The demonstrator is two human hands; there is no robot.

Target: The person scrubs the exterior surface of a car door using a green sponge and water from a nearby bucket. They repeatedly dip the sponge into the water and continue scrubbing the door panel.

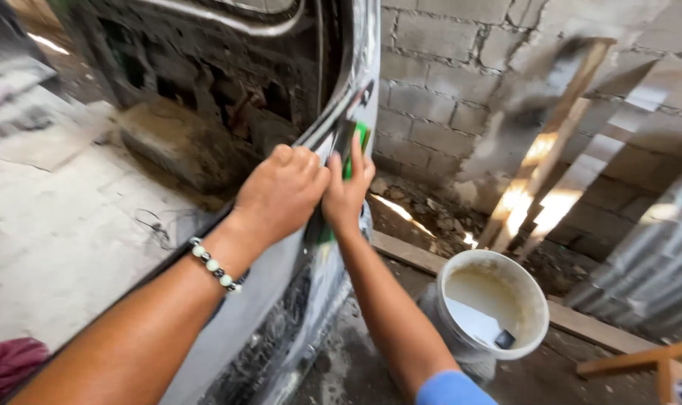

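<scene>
A grey, sanded car door (281,300) stands on edge in front of me, its inner side with dark openings at the upper left. My left hand (281,191), with a bead bracelet at the wrist, presses on the door's edge. Beside it, my right hand (346,187) holds a green and dark sanding pad (354,142) against the same edge. The two hands touch each other.
A white bucket (532,300) with pale water and a small dark object in it stands on the ground at the right. Behind it are a grey block wall (446,75), leaning wooden planks (558,142) and corrugated metal sheet (656,262). A maroon cloth (7,364) lies lower left.
</scene>
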